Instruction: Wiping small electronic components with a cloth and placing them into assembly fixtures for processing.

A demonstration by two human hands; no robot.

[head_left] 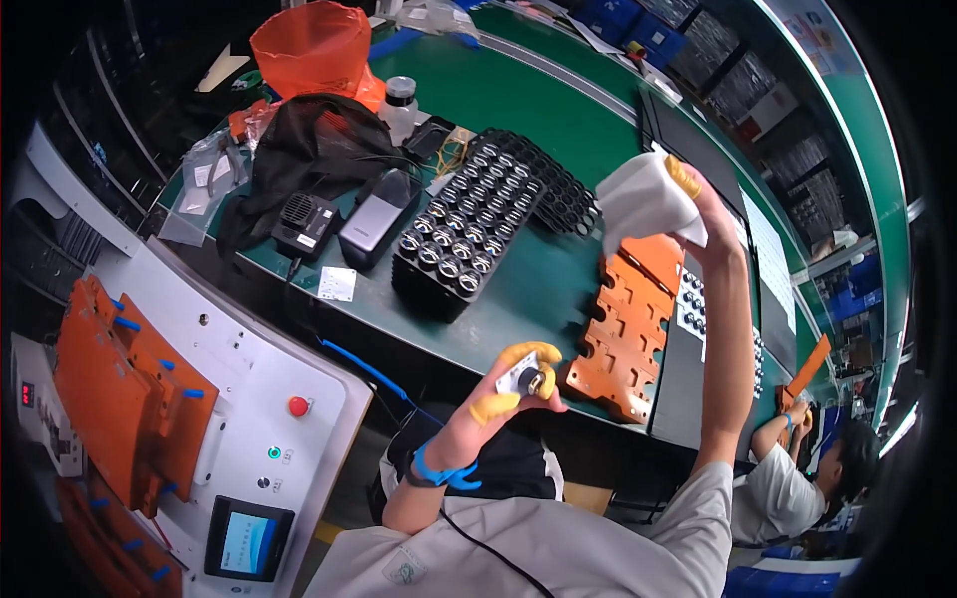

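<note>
Yellow finger covers sit on the fingertips of both hands. My left hand [476, 424], with a blue wrist strap, is closed around a small part with a white square plate and a dark round barrel [528, 379], just off the bench's near edge. My right hand [710, 227] is raised over the bench and grips a white cloth [646, 199] that hangs from the fingers. Under the cloth lies an orange notched fixture plate [623, 334]. A black tray of shiny round parts [464, 224] stands on the green bench [464, 334], left of the fixture.
Behind the tray lies another black tray [566, 199]. A power bank [377, 221], a black boxy device [306, 225], black cloth [309, 145] and orange bag [314, 50] crowd the left. A white machine panel [259, 384] is at lower left. A co-worker [797, 488] sits right.
</note>
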